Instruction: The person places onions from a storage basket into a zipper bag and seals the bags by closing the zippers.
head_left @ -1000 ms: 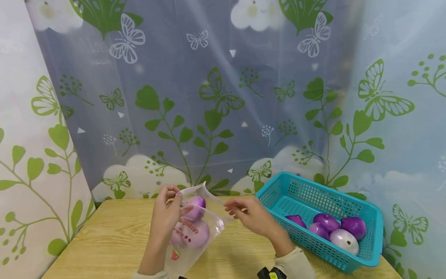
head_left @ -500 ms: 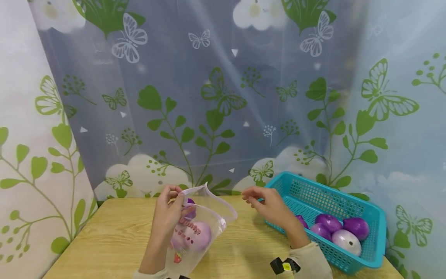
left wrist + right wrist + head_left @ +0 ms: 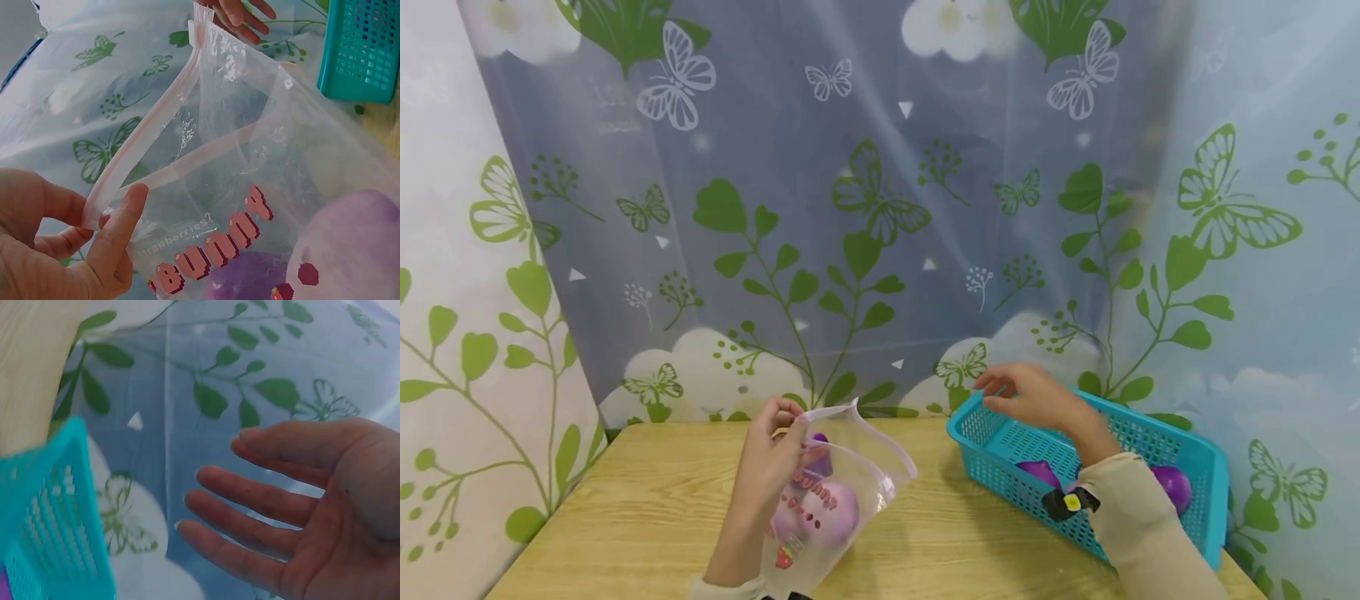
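My left hand (image 3: 769, 454) pinches the top edge of a clear zip bag (image 3: 240, 162) between thumb and fingers. The bag's mouth gapes, and red "BUNNY" lettering runs across its front. Inside it lie several purple onions, a pale one (image 3: 835, 510) low down and a darker one (image 3: 818, 458) above. Over the far left part of a teal basket (image 3: 1000, 483) hovers my right hand (image 3: 1037, 400), its fingers loosely spread and holding nothing, as the right wrist view (image 3: 300, 506) confirms. Purple onions sit in the basket, one (image 3: 1037, 473) at its left and another (image 3: 1172, 487) at its right.
A wooden table (image 3: 647, 500) carries the bag and basket. Behind it hangs a printed curtain (image 3: 880, 275) with leaves and butterflies. My right forearm and sleeve (image 3: 1142, 517) cover part of the basket and some onions.
My right hand has let go of the bag's right side and moved right, up over the basket. The left hand still holds the bag in nearly the same place.
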Action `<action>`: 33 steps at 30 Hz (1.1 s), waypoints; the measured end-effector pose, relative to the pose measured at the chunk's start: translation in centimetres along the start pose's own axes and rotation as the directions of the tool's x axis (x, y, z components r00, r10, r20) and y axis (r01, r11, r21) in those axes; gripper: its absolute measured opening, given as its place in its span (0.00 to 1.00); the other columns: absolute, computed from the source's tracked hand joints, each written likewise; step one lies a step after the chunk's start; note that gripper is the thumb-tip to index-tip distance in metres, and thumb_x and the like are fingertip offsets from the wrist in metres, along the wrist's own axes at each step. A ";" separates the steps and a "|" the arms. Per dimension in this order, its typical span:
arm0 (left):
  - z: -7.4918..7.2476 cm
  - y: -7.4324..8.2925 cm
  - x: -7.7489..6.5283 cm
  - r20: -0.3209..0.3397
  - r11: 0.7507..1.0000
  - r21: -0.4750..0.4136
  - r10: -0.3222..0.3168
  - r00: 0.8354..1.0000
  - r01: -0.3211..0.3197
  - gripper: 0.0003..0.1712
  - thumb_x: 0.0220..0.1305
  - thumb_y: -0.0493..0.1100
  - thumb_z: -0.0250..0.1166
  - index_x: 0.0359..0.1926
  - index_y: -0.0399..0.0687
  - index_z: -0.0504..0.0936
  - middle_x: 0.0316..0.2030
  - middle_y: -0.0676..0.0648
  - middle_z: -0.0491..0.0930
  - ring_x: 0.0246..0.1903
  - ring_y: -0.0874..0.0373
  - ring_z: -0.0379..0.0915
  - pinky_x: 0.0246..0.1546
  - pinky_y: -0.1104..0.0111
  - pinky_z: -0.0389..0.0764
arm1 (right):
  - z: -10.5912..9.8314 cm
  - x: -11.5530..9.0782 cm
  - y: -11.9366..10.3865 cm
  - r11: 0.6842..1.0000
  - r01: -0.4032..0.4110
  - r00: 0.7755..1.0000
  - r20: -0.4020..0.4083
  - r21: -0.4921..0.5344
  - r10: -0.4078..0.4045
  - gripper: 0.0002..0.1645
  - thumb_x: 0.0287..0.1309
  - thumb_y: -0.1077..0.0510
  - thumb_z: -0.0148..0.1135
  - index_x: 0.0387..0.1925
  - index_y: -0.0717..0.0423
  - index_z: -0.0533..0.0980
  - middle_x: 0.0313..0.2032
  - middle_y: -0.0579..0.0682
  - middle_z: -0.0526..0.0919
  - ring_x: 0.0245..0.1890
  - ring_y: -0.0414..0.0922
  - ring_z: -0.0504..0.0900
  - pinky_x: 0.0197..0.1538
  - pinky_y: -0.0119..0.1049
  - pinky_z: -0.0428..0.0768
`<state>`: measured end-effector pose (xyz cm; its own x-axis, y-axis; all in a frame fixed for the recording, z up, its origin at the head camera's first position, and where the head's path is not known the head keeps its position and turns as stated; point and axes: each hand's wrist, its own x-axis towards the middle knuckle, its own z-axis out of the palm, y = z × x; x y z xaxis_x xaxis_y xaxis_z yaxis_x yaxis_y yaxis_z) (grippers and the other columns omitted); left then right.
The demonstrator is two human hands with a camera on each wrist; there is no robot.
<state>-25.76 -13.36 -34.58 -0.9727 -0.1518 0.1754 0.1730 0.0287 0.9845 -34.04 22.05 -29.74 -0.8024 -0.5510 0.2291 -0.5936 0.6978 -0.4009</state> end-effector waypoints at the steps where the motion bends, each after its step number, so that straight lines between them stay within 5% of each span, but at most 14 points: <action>1: 0.0 0.0 0.0 0.001 1.000 0.007 0.005 1.000 -0.005 0.06 0.76 0.33 0.53 0.50 0.35 0.69 0.43 0.42 0.69 0.33 0.54 0.83 0.40 0.69 0.93 | -0.3 0.1 0.4 1.000 0.001 1.000 0.026 -0.003 -0.001 0.13 0.70 0.61 0.62 0.53 0.59 0.81 0.47 0.59 0.88 0.46 0.55 0.88 0.49 0.50 0.90; 7: 0.2 -0.2 0.0 0.008 0.999 0.026 0.021 1.000 -0.021 0.05 0.75 0.32 0.53 0.49 0.35 0.70 0.42 0.42 0.68 0.33 0.55 0.79 0.39 0.68 0.93 | -1.5 0.5 2.6 0.998 -0.049 0.978 0.202 -0.040 0.056 0.13 0.68 0.60 0.65 0.51 0.59 0.82 0.45 0.58 0.88 0.39 0.52 0.88 0.43 0.45 0.90; 11: 0.4 -0.3 -0.1 0.016 1.000 0.025 0.018 1.000 -0.018 0.05 0.75 0.32 0.54 0.49 0.34 0.71 0.43 0.41 0.69 0.33 0.54 0.80 0.39 0.68 0.93 | -1.7 0.5 4.2 0.987 -0.160 0.930 0.330 -0.034 0.162 0.15 0.67 0.59 0.67 0.54 0.59 0.81 0.47 0.60 0.88 0.36 0.47 0.86 0.35 0.41 0.89; 15: 0.4 -0.2 -0.1 0.019 0.999 0.038 0.012 1.000 -0.012 0.05 0.76 0.33 0.54 0.49 0.36 0.71 0.45 0.40 0.71 0.33 0.53 0.82 0.39 0.68 0.93 | -1.7 0.2 5.9 0.960 -0.281 0.874 0.409 -0.015 0.262 0.18 0.67 0.60 0.66 0.57 0.59 0.79 0.49 0.58 0.88 0.44 0.47 0.86 0.39 0.44 0.92; 24: 0.5 -0.4 0.0 0.031 0.999 0.050 0.012 0.999 -0.014 0.06 0.76 0.34 0.54 0.49 0.37 0.72 0.44 0.41 0.72 0.33 0.53 0.81 0.40 0.67 0.93 | -0.4 -0.4 9.1 0.892 -0.450 0.795 0.471 0.036 0.382 0.19 0.66 0.62 0.67 0.57 0.56 0.79 0.50 0.56 0.85 0.48 0.53 0.85 0.46 0.51 0.92; 33: 0.6 -0.7 -0.4 0.111 0.995 0.098 0.011 0.994 -0.022 0.06 0.75 0.33 0.55 0.49 0.38 0.73 0.45 0.38 0.73 0.32 0.51 0.85 0.40 0.62 0.94 | 1.4 -0.2 10.3 0.852 -0.523 0.764 0.460 0.030 0.453 0.19 0.64 0.60 0.69 0.56 0.51 0.79 0.51 0.56 0.82 0.47 0.51 0.85 0.44 0.48 0.93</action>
<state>-25.61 -12.76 -35.30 -0.9819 -0.0406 0.1848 0.1783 0.1288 0.9755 -39.92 28.74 -35.19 -0.8535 -0.3156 -0.4147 -0.0840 0.8686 -0.4883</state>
